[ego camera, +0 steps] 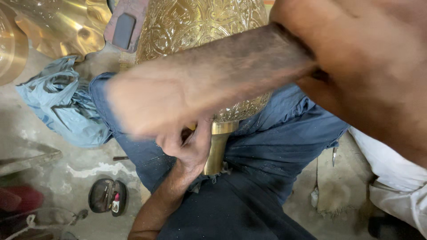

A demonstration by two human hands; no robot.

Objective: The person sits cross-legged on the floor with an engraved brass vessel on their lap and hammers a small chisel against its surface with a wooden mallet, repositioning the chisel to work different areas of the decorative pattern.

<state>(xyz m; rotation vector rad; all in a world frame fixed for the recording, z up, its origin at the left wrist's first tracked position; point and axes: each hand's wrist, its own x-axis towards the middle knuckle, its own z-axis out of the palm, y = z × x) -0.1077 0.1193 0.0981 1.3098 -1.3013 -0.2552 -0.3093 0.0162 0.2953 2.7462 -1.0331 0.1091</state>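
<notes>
A large brass vessel (200,22) with engraved floral patterns lies across my lap, its plain brass neck (218,149) pointing down toward my blue trousers (267,146). My left hand (189,146) comes up from below and is curled tight beside the neck, with a small yellowish tool end showing in its fingers. My right forearm crosses the vessel from the upper right. My right hand (142,100) is blurred over the vessel's left side, and its grip is unreadable. A reddish-brown block with a dark face (124,26) sits just above that hand.
A crumpled blue plastic bag (58,102) lies on the concrete floor at left. Shiny brass sheets (58,26) are at the top left. A small black case (106,195) rests on the floor at lower left. White cloth (391,178) is at right.
</notes>
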